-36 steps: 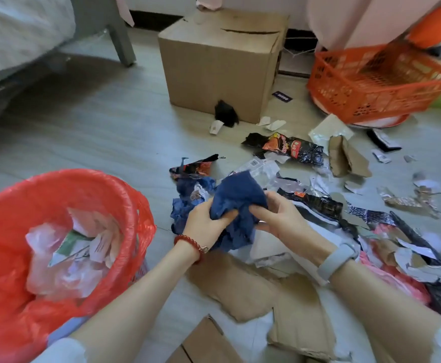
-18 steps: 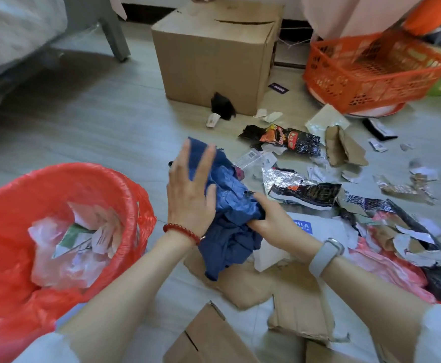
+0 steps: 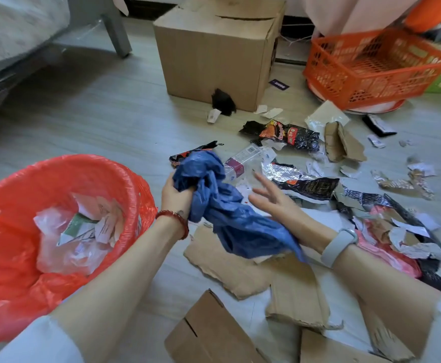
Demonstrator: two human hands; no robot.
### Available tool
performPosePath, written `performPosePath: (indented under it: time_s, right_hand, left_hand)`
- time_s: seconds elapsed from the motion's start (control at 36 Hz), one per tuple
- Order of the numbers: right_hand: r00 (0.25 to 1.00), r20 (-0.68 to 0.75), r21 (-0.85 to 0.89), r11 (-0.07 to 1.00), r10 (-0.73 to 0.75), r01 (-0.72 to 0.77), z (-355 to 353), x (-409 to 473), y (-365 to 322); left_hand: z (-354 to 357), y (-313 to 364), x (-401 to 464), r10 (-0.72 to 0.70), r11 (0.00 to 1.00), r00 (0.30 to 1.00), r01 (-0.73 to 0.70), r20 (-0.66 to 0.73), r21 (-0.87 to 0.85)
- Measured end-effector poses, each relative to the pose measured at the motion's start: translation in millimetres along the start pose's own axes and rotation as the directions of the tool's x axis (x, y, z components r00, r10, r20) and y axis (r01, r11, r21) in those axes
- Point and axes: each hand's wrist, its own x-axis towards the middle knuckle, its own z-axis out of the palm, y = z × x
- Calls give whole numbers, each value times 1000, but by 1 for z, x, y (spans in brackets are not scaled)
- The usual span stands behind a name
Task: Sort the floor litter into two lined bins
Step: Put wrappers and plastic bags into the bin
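Against the frame 0.5 s back, my left hand (image 3: 175, 195) has gone from lying flat with straight fingers on the blue plastic bag (image 3: 223, 205) to clenching a bunch of its upper end; my right hand (image 3: 271, 199), which then pinched the bag from below, has let go and now shows spread, straight fingers just beside the bag, holding nothing; whether its palm touches the plastic I cannot tell. The bag hangs crumpled from my left fist, its lower end trailing across my right forearm above the torn cardboard sheet (image 3: 230, 268). The red-lined bin (image 3: 125, 184) stands at my left, its near rim just beside my left wrist; paper and clear plastic scraps (image 3: 83, 229) lie inside it; only this 1 bin is in view. Room for moving: bare floor (image 3: 96, 121) runs from the bin's far rim to the cardboard box (image 3: 214, 53) and the bed leg (image 3: 116, 30); to the right the floor is crowded with the black noodle wrapper (image 3: 285, 133), silver foil (image 3: 282, 171), pink plastic (image 3: 387, 252) and paper scraps, reaching the orange basket (image 3: 376, 66); more cardboard pieces (image 3: 209, 334) lie along the lower edge between my forearms.
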Motion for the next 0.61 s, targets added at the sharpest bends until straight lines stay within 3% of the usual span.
performPosePath:
  time_s: [0.03,0.08,0.14,0.17,0.22,0.28,0.36,0.42,0.53,0.61]
  right_hand:
    - [997,37,6,998,62,-63,4,-1,3]
    - [967,111,72,968,231,-240,13,-2,9]
    - [873,253,234,849,417,-473,22,-8,10]
    - [838,345,344,774,423,-532,25,-10,14]
    - [835,391,569,612,386,-549,30,-12,13]
    - [859,329,755,437,392,-489,31,-8,6]
    - [901,296,782,461,318,-419,26,-2,-9]
    - [909,321,758,504,265,-415,21,-3,-10]
    - [922,292,749,539,255,-386,17,-2,-1]
    - [937,224,745,572,270,-343,15,-2,-2]
  left_hand:
    - [-1,-1,2,-8,1000,999,7,-41,-13]
    - [-3,-7,4,78,989,991,-63,-113,132]
    - [-5,-13,3,269,911,949,-196,-164,362]
    - [-5,-14,2,363,852,917,-253,-167,459]
    - [-3,-16,-7,502,739,858,-361,-108,569]
    - [-1,-20,-19,545,679,836,-486,66,550]
    - [1,-35,-37,449,636,767,-635,459,439]
    - [3,-37,-44,285,684,752,-594,594,424]
    - [5,-34,-52,201,711,695,-588,690,385]
    - [9,-27,-53,161,816,745,-469,647,337]
